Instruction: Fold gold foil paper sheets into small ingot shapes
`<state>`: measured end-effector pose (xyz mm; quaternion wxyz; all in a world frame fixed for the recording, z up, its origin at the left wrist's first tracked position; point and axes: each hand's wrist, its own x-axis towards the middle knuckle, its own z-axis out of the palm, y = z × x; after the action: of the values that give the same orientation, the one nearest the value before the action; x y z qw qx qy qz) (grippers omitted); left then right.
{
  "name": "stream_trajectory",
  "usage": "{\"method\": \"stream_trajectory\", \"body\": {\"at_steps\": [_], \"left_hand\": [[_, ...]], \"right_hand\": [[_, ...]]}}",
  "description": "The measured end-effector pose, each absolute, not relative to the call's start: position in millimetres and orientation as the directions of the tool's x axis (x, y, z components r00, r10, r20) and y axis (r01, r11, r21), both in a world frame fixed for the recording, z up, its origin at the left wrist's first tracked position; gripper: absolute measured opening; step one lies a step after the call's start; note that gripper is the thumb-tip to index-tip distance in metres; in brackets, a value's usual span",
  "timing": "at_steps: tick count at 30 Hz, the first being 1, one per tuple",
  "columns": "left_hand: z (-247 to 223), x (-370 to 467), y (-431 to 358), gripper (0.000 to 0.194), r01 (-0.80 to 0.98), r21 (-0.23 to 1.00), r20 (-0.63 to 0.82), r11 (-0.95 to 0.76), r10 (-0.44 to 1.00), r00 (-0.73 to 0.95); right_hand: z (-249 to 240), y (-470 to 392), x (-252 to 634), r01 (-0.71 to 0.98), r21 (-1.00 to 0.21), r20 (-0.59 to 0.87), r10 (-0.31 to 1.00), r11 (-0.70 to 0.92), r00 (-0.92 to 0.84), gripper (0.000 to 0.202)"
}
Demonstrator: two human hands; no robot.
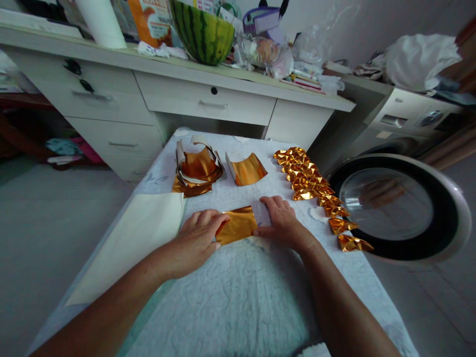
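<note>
A flat gold foil sheet [240,225] lies on the cloth-covered table between both hands. My left hand [201,238] grips its left edge, thumb and fingers closed on it. At the sheet's lower right corner is the thumb of my right hand [280,223], whose fingers are spread from the thumb and rest on the cloth. Behind the sheet sits one curved gold sheet [247,169]. A stack of curled gold and white sheets [199,166] is at the back left. Folded gold foil pieces [305,173] run in overlapping rows along the right side.
White paper [137,238] covers the table's left part. Beyond stands a white desk [208,99] with drawers, holding a cut watermelon [203,34], a paper roll [102,25] and plastic bags. At the right, a washing machine's round door [401,206] hangs open beside the table.
</note>
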<state>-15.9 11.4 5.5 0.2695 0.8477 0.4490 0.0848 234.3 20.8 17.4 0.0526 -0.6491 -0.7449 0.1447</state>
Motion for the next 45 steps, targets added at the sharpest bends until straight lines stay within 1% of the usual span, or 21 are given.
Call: {"method": "stream_trajectory", "body": {"at_steps": [4,9,11,15,17,18,19,22,25,31,35,37,41,45], "left_hand": [[4,-16,11,0.051,0.710,0.535,-0.077,-0.457,0.811,0.581],[3,-15,9,0.050,0.714,0.520,-0.054,-0.469,0.816,0.575],[4,-14,9,0.049,0.719,0.511,-0.050,-0.471,0.819,0.571],[5,-11,7,0.050,0.731,0.495,-0.030,-0.470,0.831,0.555],[5,-9,6,0.055,0.742,0.487,-0.018,-0.460,0.844,0.536],[4,-8,7,0.057,0.747,0.483,-0.005,-0.457,0.851,0.524],[3,-8,7,0.057,0.749,0.479,0.012,-0.458,0.857,0.515],[0,-7,8,0.052,0.746,0.469,0.059,-0.472,0.860,0.507],[1,-7,9,0.046,0.738,0.470,0.084,-0.484,0.857,0.509],[6,-2,8,0.033,0.678,0.499,0.144,-0.539,0.824,0.548],[6,-1,8,0.022,0.661,0.519,0.114,-0.542,0.810,0.575],[7,-2,8,0.021,0.657,0.527,0.104,-0.539,0.808,0.580],[8,-2,8,0.018,0.655,0.548,0.099,-0.521,0.817,0.568],[7,0,8,0.007,0.661,0.557,0.105,-0.503,0.832,0.545]], "right_hand": [[17,22,239,0.942,-0.302,-0.110,0.976,0.148,-0.189,0.073],[13,23,249,0.919,-0.335,-0.062,0.968,0.210,-0.244,0.063],[14,22,250,0.896,-0.371,-0.003,0.964,0.244,-0.264,0.056],[25,19,242,0.799,-0.491,0.205,0.937,0.348,-0.282,0.043],[30,16,235,0.740,-0.526,0.242,0.908,0.418,-0.341,0.034],[31,14,231,0.716,-0.525,0.228,0.887,0.459,-0.402,0.027],[31,12,228,0.705,-0.516,0.183,0.867,0.486,-0.463,0.023],[27,9,220,0.699,-0.491,0.099,0.831,0.520,-0.548,0.025],[19,9,217,0.709,-0.477,0.058,0.823,0.520,-0.565,0.025],[15,12,218,0.708,-0.475,0.076,0.826,0.522,-0.558,0.024],[16,12,217,0.718,-0.460,0.079,0.829,0.523,-0.553,0.020],[17,11,217,0.717,-0.459,0.082,0.829,0.524,-0.554,0.016],[18,10,216,0.705,-0.467,0.103,0.825,0.534,-0.556,0.012],[18,10,216,0.697,-0.471,0.107,0.820,0.540,-0.563,0.009]]}}
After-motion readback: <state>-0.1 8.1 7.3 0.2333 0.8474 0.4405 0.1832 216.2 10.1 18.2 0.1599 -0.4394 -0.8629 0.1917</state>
